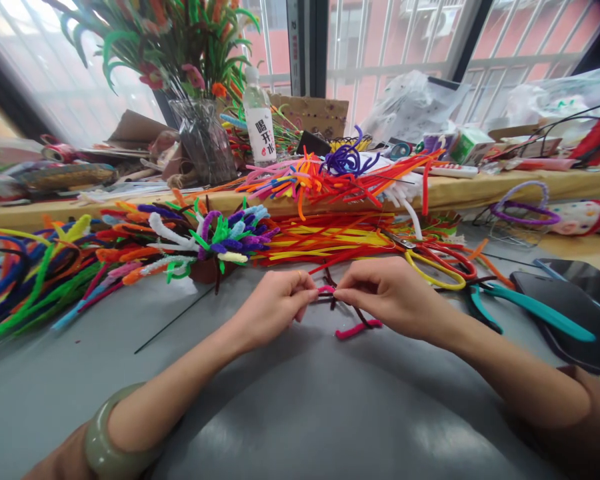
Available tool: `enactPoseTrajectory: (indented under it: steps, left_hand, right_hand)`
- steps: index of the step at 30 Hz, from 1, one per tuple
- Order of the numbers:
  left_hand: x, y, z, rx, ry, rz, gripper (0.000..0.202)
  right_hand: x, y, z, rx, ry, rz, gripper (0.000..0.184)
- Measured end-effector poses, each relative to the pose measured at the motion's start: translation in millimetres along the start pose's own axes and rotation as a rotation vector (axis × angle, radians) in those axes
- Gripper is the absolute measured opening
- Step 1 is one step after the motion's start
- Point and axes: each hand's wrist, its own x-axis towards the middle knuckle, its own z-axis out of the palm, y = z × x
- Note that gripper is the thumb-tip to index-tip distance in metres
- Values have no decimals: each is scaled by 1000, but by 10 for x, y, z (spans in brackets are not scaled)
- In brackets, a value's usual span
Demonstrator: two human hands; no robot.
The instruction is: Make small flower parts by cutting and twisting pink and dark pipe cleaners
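My left hand [275,303] and my right hand [387,293] meet over the grey table [300,407], both pinched on a pink pipe cleaner [357,328] twisted with dark brown ones. The pink end curls out below my right hand. The fingers of both hands are closed around the small bundle between them. A green bangle [103,440] sits on my left wrist.
Heaps of coloured pipe cleaners [130,247] lie left and behind. Red-and-yellow scissors [440,263] and teal-handled pliers [525,307] rest to the right, beside dark phones [575,300]. A vase of flowers [205,140] and a water bottle [259,120] stand at the window.
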Motion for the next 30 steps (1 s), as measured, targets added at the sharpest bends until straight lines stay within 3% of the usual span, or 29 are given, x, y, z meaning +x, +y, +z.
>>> enactPoseTrajectory:
  steps: [3,7,10,13,18,22,26,30]
  left_hand:
    - [14,-8,-17,-200,26,18,17]
    - [-21,17,-55,-338,-109,50,17]
    - [-63,49,-79,-301,-279,25,18]
    - [-85,78,-83,-139,-356,25,16]
    - [-61,68,-43,108,-191,33,15]
    - [-24,29,-21,-17,-31,-11,17]
    - [-6,21,-47,-259,-17,9,17]
    - [-22,38,-101,-381,-169,24,16]
  right_hand:
    - [-1,15,20,167,-69,86,23]
    - [25,110,-6,377,-292,173,25]
    - [39,164,-46,324,-344,121,24]
    - [39,156,-65,154,-282,10,21]
    - [6,50,-32,-95,-73,-168,15]
    - [-22,-8,23,-128,59,-173,13]
    - [-15,10,46,66,-6,-8,17]
    - [14,79,12,236,-155,13,20]
